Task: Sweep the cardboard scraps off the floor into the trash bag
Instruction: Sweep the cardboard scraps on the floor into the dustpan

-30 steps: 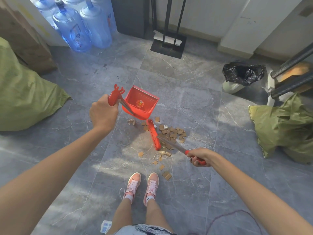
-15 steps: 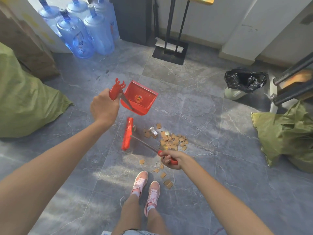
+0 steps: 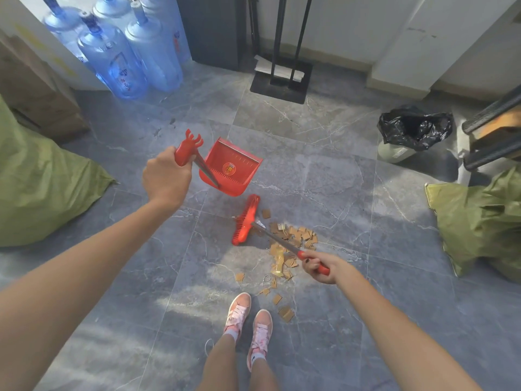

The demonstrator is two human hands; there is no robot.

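Plainly, I see my left hand [image 3: 166,180] gripping the empty red plastic dustpan [image 3: 229,167], my right hand [image 3: 320,265] gripping the red broom [image 3: 246,220] left of brown cardboard scraps [image 3: 293,238], all unswept, the black trash bag [image 3: 414,128] far right.

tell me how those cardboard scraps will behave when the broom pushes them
The scraps look thin, small and flat, so they will probably be light and slide easily on the smooth tile floor. Being loose and scattered rather than joined, some may well slip past the ends of the broom. A few curled ones might flip or catch.
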